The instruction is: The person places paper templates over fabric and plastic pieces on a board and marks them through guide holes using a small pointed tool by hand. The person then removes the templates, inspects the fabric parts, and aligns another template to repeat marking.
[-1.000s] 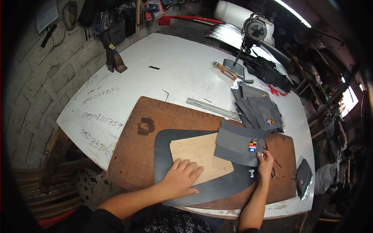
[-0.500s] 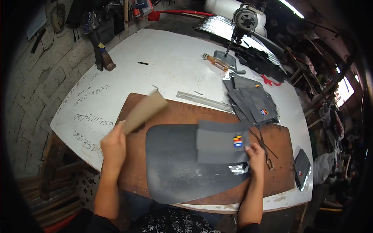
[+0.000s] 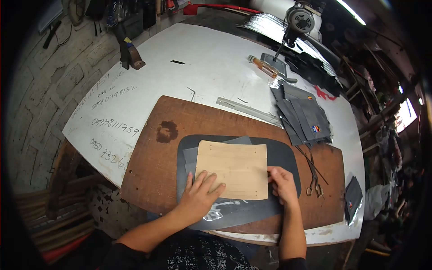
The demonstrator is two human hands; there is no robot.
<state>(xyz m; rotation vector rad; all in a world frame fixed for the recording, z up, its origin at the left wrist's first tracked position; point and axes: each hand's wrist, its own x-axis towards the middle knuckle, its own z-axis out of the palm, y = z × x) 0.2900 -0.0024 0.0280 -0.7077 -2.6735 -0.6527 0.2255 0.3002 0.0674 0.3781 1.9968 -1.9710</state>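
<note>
Tan card template [image 3: 234, 168] lies over grey panel [image 3: 191, 155] on dark mat [image 3: 284, 155]. Looks light, bendy, creasable; take side edges. Left hand [image 3: 199, 198], fingers spread, rests on near-left corner. Right hand [image 3: 282, 183] curls at right edge; can't tell if pinching. Scissors [image 3: 313, 174] right, panel stack [image 3: 308, 119] far right.
</note>
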